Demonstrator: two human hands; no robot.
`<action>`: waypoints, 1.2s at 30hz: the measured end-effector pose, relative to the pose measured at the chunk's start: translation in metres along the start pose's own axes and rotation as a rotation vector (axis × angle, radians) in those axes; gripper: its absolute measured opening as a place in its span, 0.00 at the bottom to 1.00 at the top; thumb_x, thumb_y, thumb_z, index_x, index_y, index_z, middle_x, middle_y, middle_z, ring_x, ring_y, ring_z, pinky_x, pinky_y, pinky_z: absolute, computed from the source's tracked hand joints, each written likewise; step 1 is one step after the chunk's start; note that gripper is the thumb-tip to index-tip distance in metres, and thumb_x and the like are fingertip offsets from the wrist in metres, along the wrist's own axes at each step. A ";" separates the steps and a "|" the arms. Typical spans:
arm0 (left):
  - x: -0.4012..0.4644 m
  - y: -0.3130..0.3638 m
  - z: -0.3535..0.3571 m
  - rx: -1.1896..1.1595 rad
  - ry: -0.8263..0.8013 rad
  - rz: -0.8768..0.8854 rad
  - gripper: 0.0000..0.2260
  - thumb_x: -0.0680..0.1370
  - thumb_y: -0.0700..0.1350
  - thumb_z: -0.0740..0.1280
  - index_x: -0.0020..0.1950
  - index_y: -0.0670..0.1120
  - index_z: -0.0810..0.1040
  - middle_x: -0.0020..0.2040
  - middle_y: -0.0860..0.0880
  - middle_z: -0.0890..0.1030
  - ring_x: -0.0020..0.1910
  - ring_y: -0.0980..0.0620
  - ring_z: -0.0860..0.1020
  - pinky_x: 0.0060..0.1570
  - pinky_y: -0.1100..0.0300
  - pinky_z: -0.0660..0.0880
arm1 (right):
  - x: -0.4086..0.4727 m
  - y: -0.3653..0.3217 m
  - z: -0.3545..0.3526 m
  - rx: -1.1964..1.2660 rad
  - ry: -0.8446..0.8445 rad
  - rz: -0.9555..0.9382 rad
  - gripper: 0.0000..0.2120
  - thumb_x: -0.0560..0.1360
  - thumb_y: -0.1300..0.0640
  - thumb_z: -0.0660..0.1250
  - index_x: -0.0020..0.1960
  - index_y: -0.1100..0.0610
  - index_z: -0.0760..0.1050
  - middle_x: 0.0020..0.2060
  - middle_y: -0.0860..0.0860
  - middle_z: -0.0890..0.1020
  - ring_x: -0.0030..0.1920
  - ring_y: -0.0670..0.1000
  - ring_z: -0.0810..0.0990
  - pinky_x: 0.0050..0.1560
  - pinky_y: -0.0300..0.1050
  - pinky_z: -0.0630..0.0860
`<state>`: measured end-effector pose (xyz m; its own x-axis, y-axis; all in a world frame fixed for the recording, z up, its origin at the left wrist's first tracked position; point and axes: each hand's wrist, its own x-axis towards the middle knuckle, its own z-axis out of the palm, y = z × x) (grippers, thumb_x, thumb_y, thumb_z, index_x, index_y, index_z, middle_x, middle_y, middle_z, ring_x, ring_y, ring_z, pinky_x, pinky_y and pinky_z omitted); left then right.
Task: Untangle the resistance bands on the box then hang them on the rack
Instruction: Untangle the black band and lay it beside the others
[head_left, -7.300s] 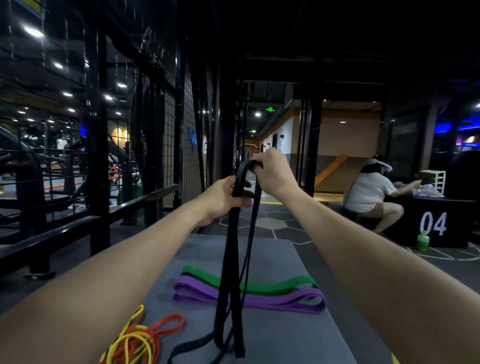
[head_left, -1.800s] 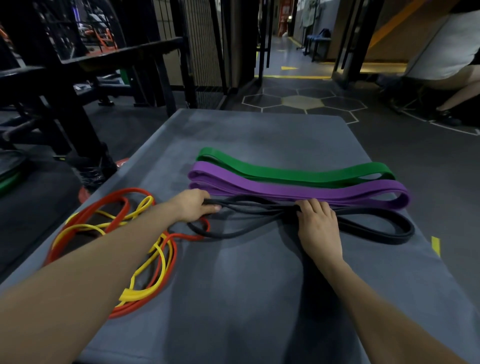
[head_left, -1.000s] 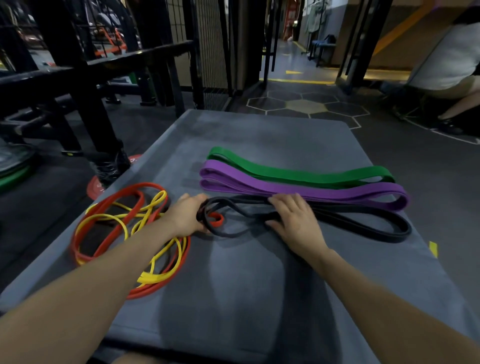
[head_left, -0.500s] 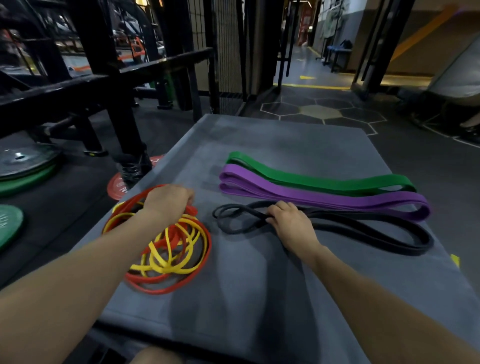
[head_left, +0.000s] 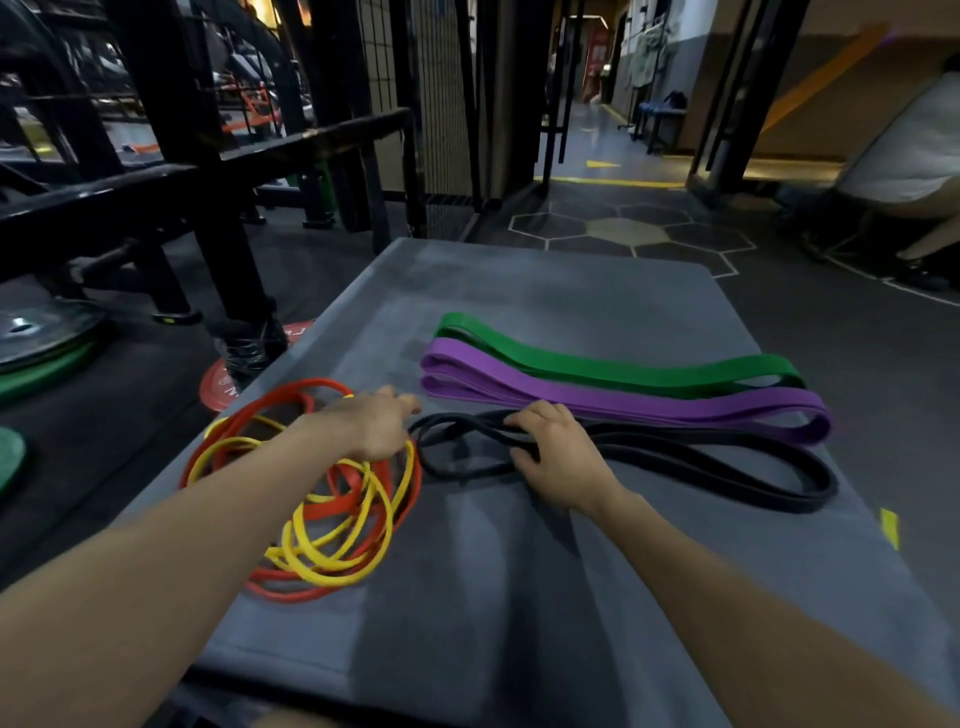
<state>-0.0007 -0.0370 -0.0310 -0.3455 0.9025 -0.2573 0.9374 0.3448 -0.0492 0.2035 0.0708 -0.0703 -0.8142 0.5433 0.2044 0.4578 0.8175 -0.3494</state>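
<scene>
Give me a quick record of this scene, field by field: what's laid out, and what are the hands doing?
surface: grey box
sorted bands: green band, purple band, black band, side by side
tangle: red band and yellow band, knotted together
left hand: over the tangle; grip unclear
right hand: resting on the black band
hung on rack: none visible

Black band (head_left: 623, 457) no longer held up in both hands as 7.3 s ago; now flat on box (head_left: 519, 597) beside purple band (head_left: 623, 400). Left hand (head_left: 374, 428) has moved onto red and yellow tangle (head_left: 332, 499). Right hand (head_left: 558, 457) stays on black band.
</scene>
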 end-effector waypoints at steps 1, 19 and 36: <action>-0.001 -0.002 0.002 -0.031 0.044 0.009 0.21 0.77 0.41 0.58 0.71 0.51 0.64 0.70 0.46 0.65 0.67 0.43 0.68 0.63 0.52 0.67 | 0.001 -0.002 -0.002 0.023 0.025 -0.011 0.19 0.76 0.54 0.62 0.66 0.56 0.70 0.60 0.53 0.73 0.61 0.54 0.67 0.63 0.48 0.66; 0.000 0.001 0.023 -0.203 0.216 -0.012 0.13 0.74 0.46 0.66 0.58 0.52 0.75 0.48 0.52 0.80 0.53 0.49 0.78 0.50 0.56 0.73 | 0.015 -0.025 0.014 0.065 -0.087 0.003 0.17 0.73 0.61 0.67 0.61 0.58 0.72 0.57 0.55 0.75 0.58 0.55 0.73 0.59 0.50 0.71; 0.022 0.010 0.010 -0.012 0.269 0.000 0.17 0.77 0.47 0.62 0.66 0.55 0.71 0.65 0.48 0.73 0.66 0.47 0.69 0.62 0.53 0.66 | 0.027 -0.018 0.019 0.050 -0.083 0.040 0.19 0.73 0.56 0.68 0.64 0.56 0.73 0.57 0.53 0.75 0.62 0.54 0.70 0.61 0.49 0.69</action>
<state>0.0010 -0.0160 -0.0472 -0.3464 0.9380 0.0087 0.9373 0.3465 -0.0374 0.1659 0.0670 -0.0760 -0.8236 0.5557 0.1135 0.4736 0.7839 -0.4015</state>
